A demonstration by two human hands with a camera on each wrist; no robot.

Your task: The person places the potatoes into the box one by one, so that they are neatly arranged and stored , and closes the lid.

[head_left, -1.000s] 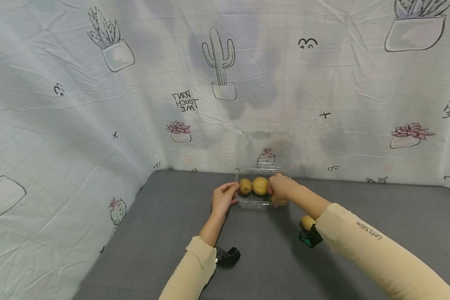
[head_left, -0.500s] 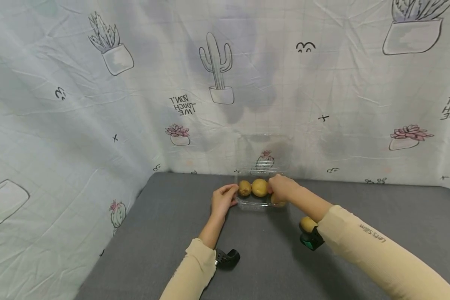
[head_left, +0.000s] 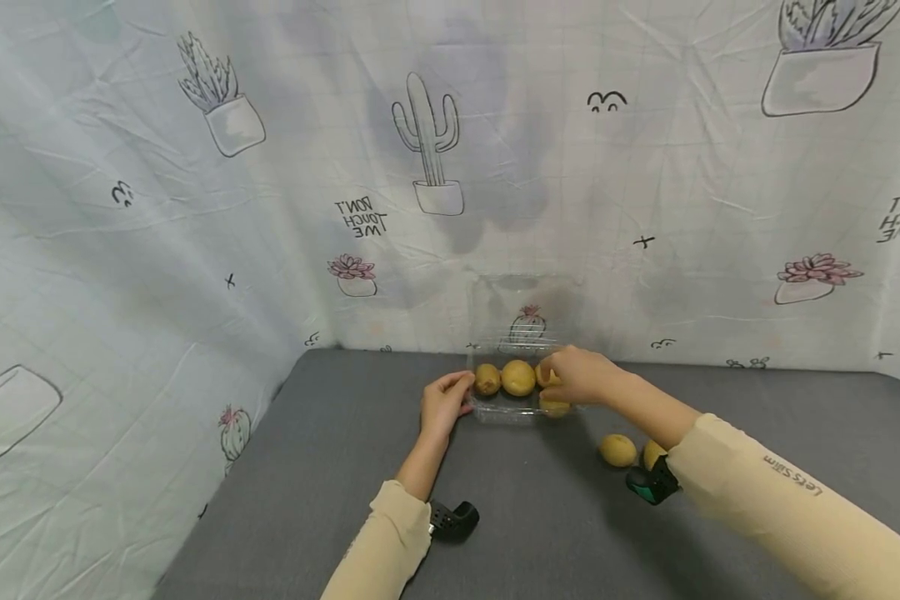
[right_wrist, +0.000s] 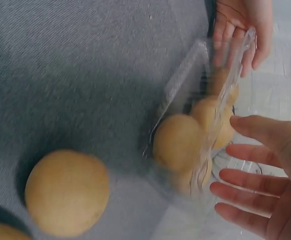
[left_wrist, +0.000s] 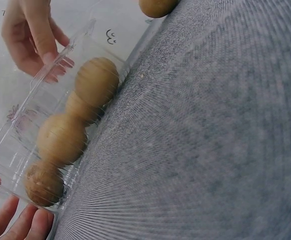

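Note:
A clear plastic clamshell container (head_left: 506,415) stands on the table with its lid (head_left: 495,296) raised behind it. Several potatoes lie inside, among them a brownish one (head_left: 487,379) at the left, a yellow one (head_left: 518,378) beside it and a front right one (head_left: 555,407). My left hand (head_left: 441,408) pinches the container's left wall between thumb and fingers. Over the right end hovers my right hand (head_left: 581,375), partly covering the potatoes there. Its fingers (right_wrist: 250,177) are spread and hold nothing in the right wrist view.
Outside the container, right of it, lie a loose potato (head_left: 617,450) and another potato (head_left: 653,454) partly hidden by the right wrist's black strap device (head_left: 652,481). A printed cloth (head_left: 645,183) hangs behind the grey table (head_left: 330,467).
My right hand has let go of a potato at the container's right end and drawn back slightly up and right. A second loose potato shows beside the right wrist. The left hand keeps its hold.

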